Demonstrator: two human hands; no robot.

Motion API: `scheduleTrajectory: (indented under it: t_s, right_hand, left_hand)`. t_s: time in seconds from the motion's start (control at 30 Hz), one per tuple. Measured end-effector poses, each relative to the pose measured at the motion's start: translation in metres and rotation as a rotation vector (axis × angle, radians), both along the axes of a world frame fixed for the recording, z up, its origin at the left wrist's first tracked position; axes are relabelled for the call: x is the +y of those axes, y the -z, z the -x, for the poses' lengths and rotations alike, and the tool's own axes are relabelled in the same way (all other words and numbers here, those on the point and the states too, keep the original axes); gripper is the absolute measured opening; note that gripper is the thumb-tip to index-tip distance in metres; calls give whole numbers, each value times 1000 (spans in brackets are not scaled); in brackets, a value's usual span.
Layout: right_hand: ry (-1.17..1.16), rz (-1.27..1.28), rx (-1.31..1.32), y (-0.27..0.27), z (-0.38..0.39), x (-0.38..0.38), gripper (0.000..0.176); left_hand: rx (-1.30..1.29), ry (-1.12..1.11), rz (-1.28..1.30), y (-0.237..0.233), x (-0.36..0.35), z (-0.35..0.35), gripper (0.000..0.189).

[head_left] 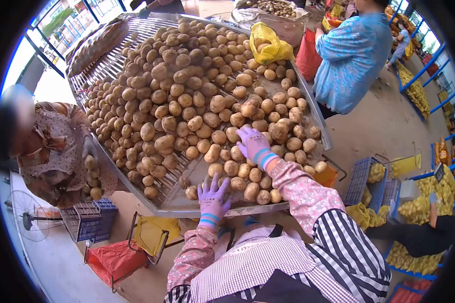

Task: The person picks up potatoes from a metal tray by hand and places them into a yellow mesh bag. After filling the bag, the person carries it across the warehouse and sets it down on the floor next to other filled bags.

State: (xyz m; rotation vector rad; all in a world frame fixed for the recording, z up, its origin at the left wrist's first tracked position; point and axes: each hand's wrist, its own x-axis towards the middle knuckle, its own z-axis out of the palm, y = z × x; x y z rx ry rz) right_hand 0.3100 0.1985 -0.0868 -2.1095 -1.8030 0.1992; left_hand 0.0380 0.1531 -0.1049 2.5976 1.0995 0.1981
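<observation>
A large heap of potatoes [182,96] covers the slatted metal sorting table [187,174] in front of me. My left hand [214,200], in a purple glove, lies at the table's near edge with its fingers spread, beside several loose potatoes. Farther in and to the right, my right hand [254,143] in a matching glove rests among the potatoes, fingers stretched out and touching some of them. Neither hand has a potato gripped in it. A yellow mesh bag [269,43] with potatoes in it sits at the table's far right corner.
A person in a dotted top [60,151] stands at the left; another in a blue shirt [349,58] stands at the right. Blue crates [92,219], a red bag on a frame [117,260] and a fan [29,217] are lower left. Filled yellow sacks [429,202] lie on the right.
</observation>
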Motion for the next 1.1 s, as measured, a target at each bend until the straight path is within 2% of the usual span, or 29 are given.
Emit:
scheduleTrajectory:
  t_s: [0.03,0.1,0.2,0.27,0.33,0.37,0.4,0.47,0.5,0.53,0.6,0.63,0.7,0.73,0.8,0.83,0.93,0.97,1.0,1.07,1.1]
  right_hand:
    - [-5,-3,8,-2,6,18,45]
    - [77,203,-126,-5,18,46,52]
    - [86,316,-222,-7,25,59,57]
    - [20,248,-192,-6,16,48,56]
    - [31,193,-39,-4,11,39,55]
    - [82,155,142,-6,10,34,56]
    - [79,160,133,-7,10,38,56]
    - [116,120,442,-3,15,49,65]
    - [134,121,416,-2,25,58,66]
    - [190,249,442,-2,35,70,64]
    - [172,399,258,-28,49,90,61]
    - [170,399,256,-35,52,102,61]
    - [38,662,5,-36,54,120,58]
    - [36,666,4,-36,55,120,58]
    - [-35,757,-95,-35,52,117,56]
    - [-35,759,-54,-38,49,109,59]
    - [-12,554,154,-22,39,75,67]
    - [-20,426,442,-9,35,56,68]
    - [-35,301,722,1,38,47,69]
    - [-99,232,1047,-16,65,38,67]
    - [-240,280,1078,-38,77,36,63]
  left_hand:
    - [-23,-13,-16,-1,-1,-1,70]
    - [-53,-19,-21,4,-1,0,67]
    - [-110,-26,-20,1,-1,0,62]
    - [-149,-12,-35,-3,1,1,57]
    - [-139,-14,-39,-3,1,3,56]
    - [-127,-16,-41,-4,3,2,56]
    - [-136,-20,-36,-3,3,1,56]
    - [-163,-27,-35,-2,3,1,56]
    - [-168,-27,-36,-5,4,0,56]
    - [-172,-41,-20,-7,3,0,55]
    - [-178,-54,-6,-4,8,2,55]
    - [-263,-86,59,1,11,2,55]
    - [-387,-134,140,1,19,5,49]
    - [-388,-136,143,6,24,7,49]
    - [-761,-327,510,16,38,11,43]
    - [-832,-387,515,15,41,10,40]
    - [-1108,-403,954,1,62,18,37]
    - [-1130,-475,1142,-8,67,21,40]
    - [-1280,-556,1451,-9,74,21,49]
    - [-1461,-578,1805,-3,82,20,61]
    - [-1463,-583,1812,-8,84,20,61]
